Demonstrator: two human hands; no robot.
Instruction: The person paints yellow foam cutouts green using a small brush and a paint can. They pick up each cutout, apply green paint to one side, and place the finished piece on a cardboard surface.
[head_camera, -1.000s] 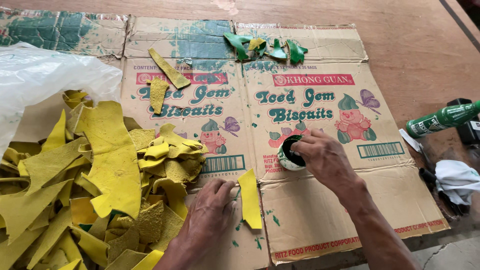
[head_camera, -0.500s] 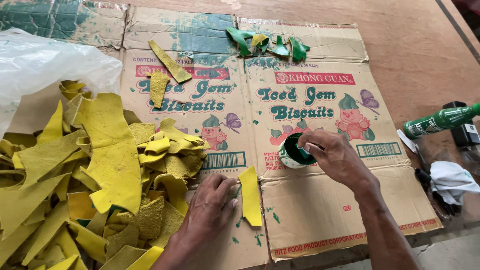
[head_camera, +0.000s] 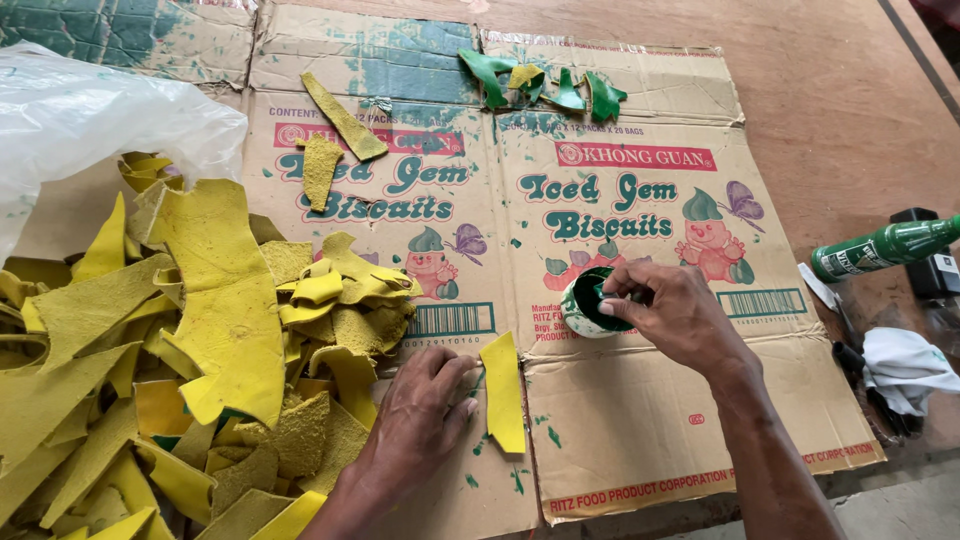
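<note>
My left hand (head_camera: 418, 415) lies flat on the cardboard sheet (head_camera: 640, 440), its fingertips touching the edge of a narrow yellow leather strip (head_camera: 503, 392). My right hand (head_camera: 680, 315) is closed over a small round pot of green paint (head_camera: 582, 303), its fingers reaching into the pot's mouth; whatever they pinch is hidden. A big heap of yellow leather scraps (head_camera: 190, 350) spreads to the left of my left hand.
Several green-painted pieces (head_camera: 545, 85) lie at the far edge of the cardboard. Two yellow strips (head_camera: 335, 140) lie at the upper middle. A clear plastic bag (head_camera: 90, 120) sits far left. A green bottle (head_camera: 880, 247), a black box and a white cloth (head_camera: 905, 365) are at right.
My right hand has shifted slightly over the paint pot, its fingers dipping further inside. My left hand stays on the cardboard beside the yellow strip.
</note>
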